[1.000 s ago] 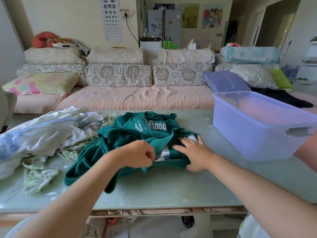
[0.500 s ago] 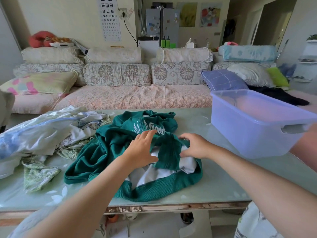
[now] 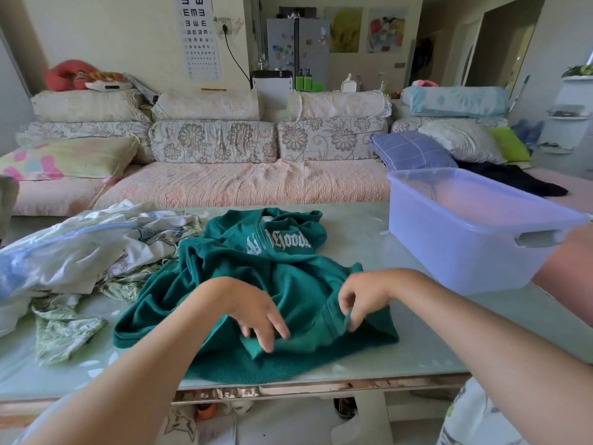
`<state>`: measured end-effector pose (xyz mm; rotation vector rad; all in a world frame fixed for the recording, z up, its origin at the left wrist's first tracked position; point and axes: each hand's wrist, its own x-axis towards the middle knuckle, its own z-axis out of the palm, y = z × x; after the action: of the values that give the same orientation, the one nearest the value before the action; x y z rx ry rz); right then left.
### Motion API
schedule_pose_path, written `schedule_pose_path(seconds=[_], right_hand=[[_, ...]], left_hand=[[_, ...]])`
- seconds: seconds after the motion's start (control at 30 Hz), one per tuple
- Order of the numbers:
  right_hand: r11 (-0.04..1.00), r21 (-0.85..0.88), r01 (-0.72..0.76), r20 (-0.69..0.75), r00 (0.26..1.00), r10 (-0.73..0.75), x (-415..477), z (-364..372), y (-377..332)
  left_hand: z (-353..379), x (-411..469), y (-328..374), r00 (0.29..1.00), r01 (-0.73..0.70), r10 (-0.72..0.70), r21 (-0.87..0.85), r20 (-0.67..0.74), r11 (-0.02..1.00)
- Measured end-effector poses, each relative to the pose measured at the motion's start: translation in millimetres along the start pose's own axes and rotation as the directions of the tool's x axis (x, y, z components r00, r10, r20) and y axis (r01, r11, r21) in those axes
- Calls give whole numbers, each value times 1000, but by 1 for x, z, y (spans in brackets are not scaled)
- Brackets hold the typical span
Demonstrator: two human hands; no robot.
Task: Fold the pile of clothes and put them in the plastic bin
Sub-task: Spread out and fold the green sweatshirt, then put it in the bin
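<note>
Centrally on the desk (image 3: 433,348) lies the crumpled green hoodie (image 3: 288,284), between the pile of clothes (image 3: 80,252) to its left and the plastic bin (image 3: 449,252) to its right. The left hand (image 3: 253,309) spreads its fingers loosely, tips touching a fold near the hem. The right hand (image 3: 365,293) curls its fingers, pinching the hoodie's fabric.

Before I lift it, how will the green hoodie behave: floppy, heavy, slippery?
Probably floppy: the green hoodie lies in deep wrinkles and bunches where the right hand pinches a fold. Lifted by one edge, it would likely sag and unfold. The knit looks thick, so it is probably heavier than the thin clothes beside it.
</note>
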<state>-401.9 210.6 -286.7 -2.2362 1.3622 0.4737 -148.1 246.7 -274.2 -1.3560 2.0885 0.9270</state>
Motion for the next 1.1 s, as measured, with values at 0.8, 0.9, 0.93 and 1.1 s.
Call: schedule_pose_path(seconds=[0.8,0.9,0.93,1.1], right_hand=[[948,312,-57,-238,962,136,108,-59,-3],[937,345,-48,-548,801,243,134,-68,16],[929,361,-78,-564,776,284,143,-70,21],[828,470,-306,-430,740,517,194,-72,37]], left_hand=[[-82,106,-51,361,173,-25,41,-932,984],[-102,122,-52,426,74,-30,2,-904,997],[-106,129,-54,492,76,-56,-21,-869,997],[-116,149,-70,765,200,-197,-64,-613,978]])
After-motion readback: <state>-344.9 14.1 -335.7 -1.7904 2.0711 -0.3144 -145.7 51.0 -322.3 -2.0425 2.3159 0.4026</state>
